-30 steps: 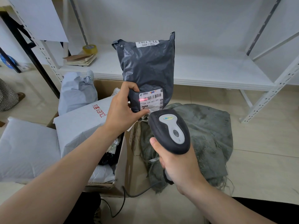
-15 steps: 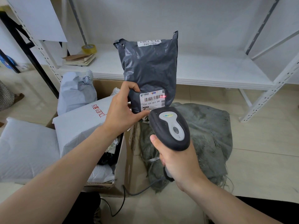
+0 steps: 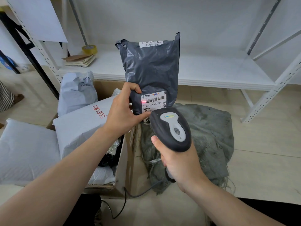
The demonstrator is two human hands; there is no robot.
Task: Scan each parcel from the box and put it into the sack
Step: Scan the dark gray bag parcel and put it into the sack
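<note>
Nearest, the right hand (image 3: 180, 168) grips the scanner (image 3: 172, 128) by its handle, its head aimed up at the parcel (image 3: 151, 70). Just ahead, the left hand (image 3: 122, 115) pinches the parcel's lower left corner and holds it upright above the fingers. A red spot lies on its label (image 3: 154, 101). The sack (image 3: 208, 136) lies below both hands, right of the box (image 3: 136, 173).

Left hand (image 3: 121, 114) grips upright dark parcel (image 3: 152, 70); right hand (image 3: 179, 165) aims scanner (image 3: 171, 128), apparently at its label (image 3: 154, 101).
</note>
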